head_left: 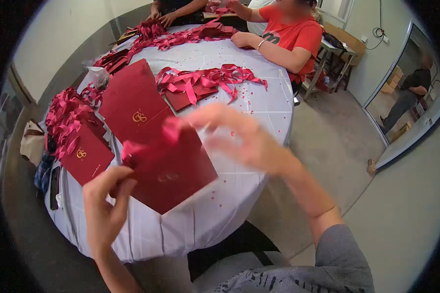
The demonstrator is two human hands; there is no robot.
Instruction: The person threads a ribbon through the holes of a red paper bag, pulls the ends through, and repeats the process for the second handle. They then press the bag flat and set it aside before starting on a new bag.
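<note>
Red envelope (173, 171) — left hand (105, 205) pinches its lower corner; a firm, steady hold seems best. Right hand (242, 139) blurs at the ribbon (172, 129), grip unclear.

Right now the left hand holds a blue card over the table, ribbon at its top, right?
No: the head view shows the card is dark red, not blue. The left hand holds it over the table, ribbon at its top.
</note>
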